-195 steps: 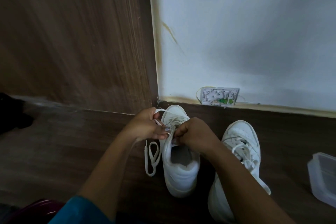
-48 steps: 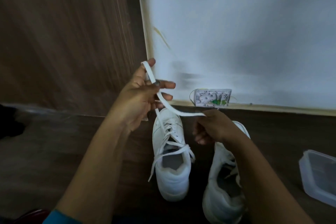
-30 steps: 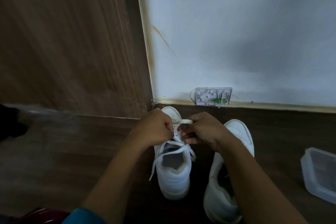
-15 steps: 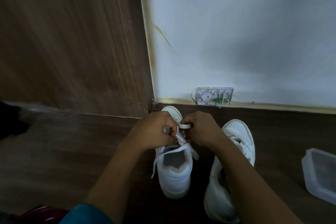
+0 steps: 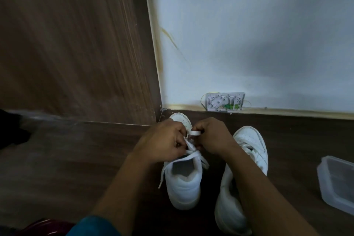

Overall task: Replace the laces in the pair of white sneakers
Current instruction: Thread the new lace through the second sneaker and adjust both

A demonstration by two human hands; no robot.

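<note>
Lacing the left sneaker

My left hand and right hand sit close together over it, each pinching the flat white lace. The sneaker stands on the floor. The lace looks limp and light; I'd grip near its tip to steer it.

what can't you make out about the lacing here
Head view only:
- Eyelets of the sneaker being laced: covered by the left hand and right hand, which pinch the lace.
- Lacing of the second sneaker: crossed by the right forearm, and dim.
- Plastic container: cut off by the right edge; contents unclear.
</note>
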